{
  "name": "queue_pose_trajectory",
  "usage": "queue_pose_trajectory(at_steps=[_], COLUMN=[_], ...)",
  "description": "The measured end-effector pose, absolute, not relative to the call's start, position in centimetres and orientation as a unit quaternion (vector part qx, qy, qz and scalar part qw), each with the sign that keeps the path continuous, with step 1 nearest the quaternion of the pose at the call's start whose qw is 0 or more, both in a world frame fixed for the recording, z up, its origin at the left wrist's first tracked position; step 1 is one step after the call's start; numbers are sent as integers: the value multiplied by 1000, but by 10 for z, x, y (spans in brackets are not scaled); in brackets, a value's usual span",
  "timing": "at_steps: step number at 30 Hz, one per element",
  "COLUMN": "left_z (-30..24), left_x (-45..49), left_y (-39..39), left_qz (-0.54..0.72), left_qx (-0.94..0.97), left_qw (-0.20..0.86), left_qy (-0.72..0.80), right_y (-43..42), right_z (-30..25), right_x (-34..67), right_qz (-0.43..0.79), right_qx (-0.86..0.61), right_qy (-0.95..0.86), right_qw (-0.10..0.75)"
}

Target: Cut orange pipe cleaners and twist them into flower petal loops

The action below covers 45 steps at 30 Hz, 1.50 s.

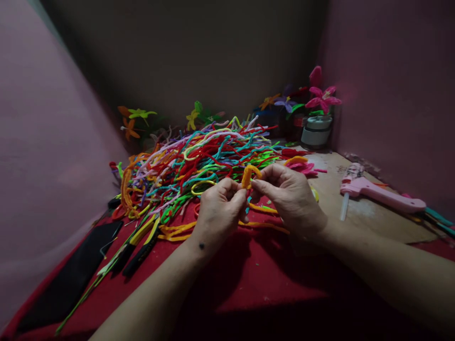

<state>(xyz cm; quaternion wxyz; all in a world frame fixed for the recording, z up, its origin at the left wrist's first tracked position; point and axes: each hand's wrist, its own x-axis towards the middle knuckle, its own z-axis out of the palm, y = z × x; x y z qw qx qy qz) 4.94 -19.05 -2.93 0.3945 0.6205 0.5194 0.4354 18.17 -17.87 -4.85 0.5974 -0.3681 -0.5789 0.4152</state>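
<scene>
An orange pipe cleaner (251,171), bent into a small loop, is pinched between my two hands above the red cloth. My left hand (221,206) closes thumb and fingers on its left end. On the other side my right hand (289,194) grips it with thumb and forefinger. The fingertips hide where its ends meet. Straight orange pipe cleaners (265,226) lie on the cloth under and beside my hands. Just behind them rises a large tangled heap of many-coloured pipe cleaners (213,147).
Yellow-and-black pliers (144,241) and a dark flat object (71,279) lie at left. A pink glue gun (384,192) rests on a brown board (332,175) at right. Behind it, a pink pipe-cleaner flower (323,98) stands in a white pot (316,131). Pink sheets flank both sides.
</scene>
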Motion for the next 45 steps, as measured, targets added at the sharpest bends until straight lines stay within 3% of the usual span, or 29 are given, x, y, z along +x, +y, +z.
queue_pose_trajectory(at_steps=[13,15,20,23,27,34,45], left_z=[-43,-45,-45,-43,-41,-31,-27], left_x=[48,48,47,46,46,45,45], left_y=[-189,-188,-188,-188,-188,-187,-187], left_qz=[424,421,423,423,424,455,380], left_qx=[666,681,700,699,693,584,660], left_qw=[290,267,263,264,280,493,450], left_qy=[542,537,512,512,512,458,465], right_y=[-179,-178,-172,-170,-168,-165,-165], right_z=[-55,-53,-50,-50,-49,-48,-55], right_x=[182,183,188,189,188,190,187], right_qz=[247,271,503,578,572,560,564], right_qx=[-421,-424,-370,-324,-313,-344,-343], right_qy=[-667,-660,-588,-552,-510,-510,-503], right_qw=[563,558,515,506,561,555,558])
